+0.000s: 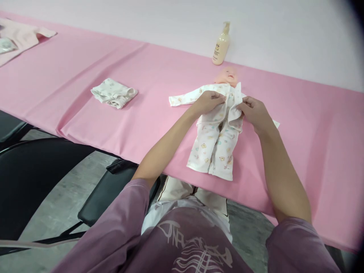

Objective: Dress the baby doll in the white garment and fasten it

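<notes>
A baby doll (227,76) lies on its back on the pink-covered table, its head toward the far edge. It wears a white printed baby jacket (196,95) and matching baby pants (200,148). My left hand (209,102) pinches the jacket's front at the chest. On the other side, my right hand (254,110) grips the opposite front flap, which is lifted and folded back. One sleeve stretches out to the left; most of the other is hidden behind my right hand and forearm.
A cream pump bottle (221,45) stands beyond the doll's head. Folded white clothing (113,93) lies left on the pink tablecloth (153,76). A pale pink garment (25,36) with a small packet sits at the far left. Black folding chairs (105,193) stand below the near edge.
</notes>
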Demonstrator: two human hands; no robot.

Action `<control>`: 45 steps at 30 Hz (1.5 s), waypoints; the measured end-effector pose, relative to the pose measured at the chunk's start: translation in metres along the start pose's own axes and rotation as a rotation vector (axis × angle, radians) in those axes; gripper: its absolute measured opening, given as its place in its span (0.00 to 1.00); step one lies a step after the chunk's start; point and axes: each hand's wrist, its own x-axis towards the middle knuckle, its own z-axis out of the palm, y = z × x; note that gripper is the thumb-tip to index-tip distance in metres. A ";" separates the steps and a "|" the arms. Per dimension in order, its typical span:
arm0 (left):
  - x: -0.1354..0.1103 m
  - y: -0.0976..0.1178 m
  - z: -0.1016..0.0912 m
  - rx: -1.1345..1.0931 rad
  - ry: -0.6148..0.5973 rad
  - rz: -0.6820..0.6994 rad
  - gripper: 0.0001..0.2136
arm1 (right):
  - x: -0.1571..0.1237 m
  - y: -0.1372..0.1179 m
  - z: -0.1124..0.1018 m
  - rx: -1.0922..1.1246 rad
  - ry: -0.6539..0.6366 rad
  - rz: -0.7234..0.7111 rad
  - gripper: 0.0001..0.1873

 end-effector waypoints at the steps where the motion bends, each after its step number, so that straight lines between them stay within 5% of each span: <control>1: 0.000 0.001 0.000 0.001 0.005 -0.002 0.14 | 0.000 0.000 0.002 0.010 0.010 0.015 0.06; 8: 0.005 -0.001 0.005 0.064 0.050 -0.004 0.17 | -0.008 -0.007 0.009 -0.035 0.003 -0.035 0.20; 24: 0.010 -0.018 0.026 0.139 0.193 0.066 0.07 | -0.028 -0.029 0.022 -0.252 0.036 -0.229 0.14; 45: 0.000 -0.025 0.031 -0.067 0.265 0.127 0.07 | -0.010 -0.005 0.017 0.070 0.112 -0.238 0.10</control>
